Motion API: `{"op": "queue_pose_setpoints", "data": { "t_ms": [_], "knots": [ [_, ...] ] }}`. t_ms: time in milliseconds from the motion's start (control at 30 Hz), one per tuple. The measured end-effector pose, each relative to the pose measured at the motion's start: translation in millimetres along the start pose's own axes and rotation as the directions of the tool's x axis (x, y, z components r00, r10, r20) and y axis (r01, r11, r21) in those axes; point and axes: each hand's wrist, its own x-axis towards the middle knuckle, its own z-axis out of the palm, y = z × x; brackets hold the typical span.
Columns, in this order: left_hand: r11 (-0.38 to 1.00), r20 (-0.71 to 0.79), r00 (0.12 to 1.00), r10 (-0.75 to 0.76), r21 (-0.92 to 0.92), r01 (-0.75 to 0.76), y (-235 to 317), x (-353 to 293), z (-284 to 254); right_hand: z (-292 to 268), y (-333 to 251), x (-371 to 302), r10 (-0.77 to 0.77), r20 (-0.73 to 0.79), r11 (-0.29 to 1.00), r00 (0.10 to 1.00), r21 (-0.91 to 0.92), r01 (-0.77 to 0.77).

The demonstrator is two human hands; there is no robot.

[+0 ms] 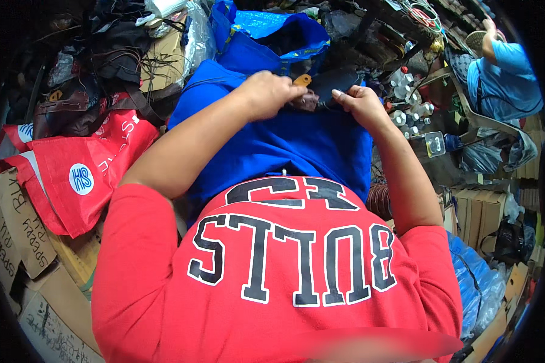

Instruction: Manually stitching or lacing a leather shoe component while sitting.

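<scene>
Over my lap, covered in blue cloth [266,142], both hands are at work close together. My left hand [267,95] is closed, and a flat yellow-orange end with a small hole, like a tool handle [303,80], sticks out by its fingers. Just beneath that lies a crumpled brownish piece [309,101]; whether my left hand also grips it is unclear. My right hand [362,106] pinches the edge of a dark, smooth, shoe-like piece [338,80], thumb on top. The far side of this dark piece blends into the shadowed clutter behind.
An open blue bag [242,57] stands just beyond my knees. To the left are a red bag [72,175] and cardboard [60,302]. Several small bottles [409,112] stand at right, with a blue plastic bundle [472,284] nearer. A person in light blue [505,81] is at far right.
</scene>
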Motion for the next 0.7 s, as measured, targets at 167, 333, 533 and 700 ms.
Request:
{"op": "queue_pose_setpoints", "data": {
  "t_ms": [167, 333, 533, 700],
  "knots": [
    [0.987, 0.071, 0.995, -0.070, -0.141, 0.080, 57.9, -18.4, 12.0, -8.5, 15.3, -4.8, 0.000, 0.113, 0.965, 0.994, -0.262, 0.030],
    [0.983, 0.040, 0.992, -0.123, -0.129, 0.128, 72.6, -17.8, 16.8, 3.0, 24.8, 27.2, -0.072, 0.177, 0.967, 0.982, -0.227, 0.112],
    [0.998, -0.070, 0.995, -0.065, -0.027, 0.063, 70.2, -9.3, 19.0, -2.0, 16.6, 36.2, -0.047, 0.223, 0.959, 0.974, -0.264, 0.106],
    [0.974, -0.131, 0.977, -0.170, -0.175, 0.146, 60.9, 8.5, 33.8, -9.8, 8.5, 49.7, -0.237, 0.146, 0.849, 0.961, -0.449, 0.278]
  ]
}}
